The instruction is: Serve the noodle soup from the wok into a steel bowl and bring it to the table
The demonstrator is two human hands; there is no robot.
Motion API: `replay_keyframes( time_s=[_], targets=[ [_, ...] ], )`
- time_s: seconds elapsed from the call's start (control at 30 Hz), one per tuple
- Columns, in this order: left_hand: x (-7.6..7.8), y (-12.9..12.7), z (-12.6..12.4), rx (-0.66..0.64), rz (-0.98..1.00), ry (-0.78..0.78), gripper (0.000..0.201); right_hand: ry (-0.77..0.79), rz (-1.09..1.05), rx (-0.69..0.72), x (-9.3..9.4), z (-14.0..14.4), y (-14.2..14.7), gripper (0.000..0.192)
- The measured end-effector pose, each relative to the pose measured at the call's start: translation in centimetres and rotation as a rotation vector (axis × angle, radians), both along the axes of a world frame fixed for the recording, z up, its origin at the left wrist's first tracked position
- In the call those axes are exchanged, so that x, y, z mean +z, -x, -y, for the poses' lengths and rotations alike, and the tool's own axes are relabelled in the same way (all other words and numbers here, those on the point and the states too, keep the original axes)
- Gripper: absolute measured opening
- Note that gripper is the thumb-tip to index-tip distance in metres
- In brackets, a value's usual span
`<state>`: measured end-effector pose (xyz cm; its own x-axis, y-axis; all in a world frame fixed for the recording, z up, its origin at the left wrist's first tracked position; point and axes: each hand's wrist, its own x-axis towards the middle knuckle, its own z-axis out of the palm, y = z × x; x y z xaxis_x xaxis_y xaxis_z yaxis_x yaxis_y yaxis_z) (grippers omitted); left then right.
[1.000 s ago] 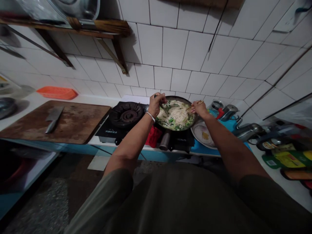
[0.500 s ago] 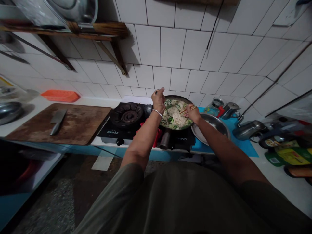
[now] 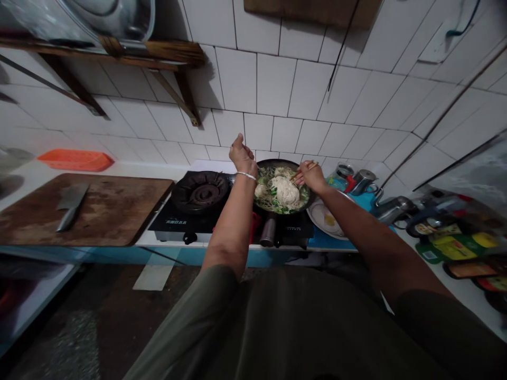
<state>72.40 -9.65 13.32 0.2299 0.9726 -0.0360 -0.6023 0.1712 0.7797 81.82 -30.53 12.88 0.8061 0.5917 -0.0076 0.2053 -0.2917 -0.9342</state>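
My right hand [image 3: 312,177] is closed around wooden chopsticks [image 3: 312,164], held over the right side of a dark pan [image 3: 273,162]. Noodles [image 3: 285,191] lie in a pale mound in the pan, with green leafy vegetables [image 3: 282,211] around them. The pan handle [image 3: 269,229] points toward my body. Above the pan's left rim, my left hand [image 3: 242,157] is closed with its wrist bent. Whatever it grips is mostly hidden behind the fingers.
The left burner [image 3: 202,192] of the stove is bare. Further left, a cleaver [image 3: 73,203] rests on a wooden cutting board [image 3: 114,211], with an orange basket [image 3: 75,159] behind. A metal basin [image 3: 317,216], metal pots [image 3: 396,208] and bottles [image 3: 455,245] stand at the right.
The noodles have gathered into a rounder mound in the middle of the pan. My left hand has shifted a little left and turned. The whole view has swung slightly right.
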Motion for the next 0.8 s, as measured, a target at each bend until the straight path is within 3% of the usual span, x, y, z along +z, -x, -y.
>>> replay_keyframes(
  time_s=[0.2,0.5,0.7,0.8],
  targets=[
    [4.8,0.2,0.3,0.018,0.093,0.088,0.04,-0.015,0.053,-0.025,3.0,-0.5,-0.8,0.024],
    [12.1,1.1,0.4,0.015,0.092,0.059,0.042,-0.117,0.125,0.007,8.4,-0.9,-1.5,0.026],
    [17.2,2.0,1.9,0.066,0.258,0.058,0.032,-0.18,0.218,0.062,12.1,-1.1,-3.1,0.025],
    [19.4,2.1,1.7,0.092,0.246,0.019,0.032,-0.228,0.253,0.103,14.1,-1.3,-4.3,0.027]
  ],
)
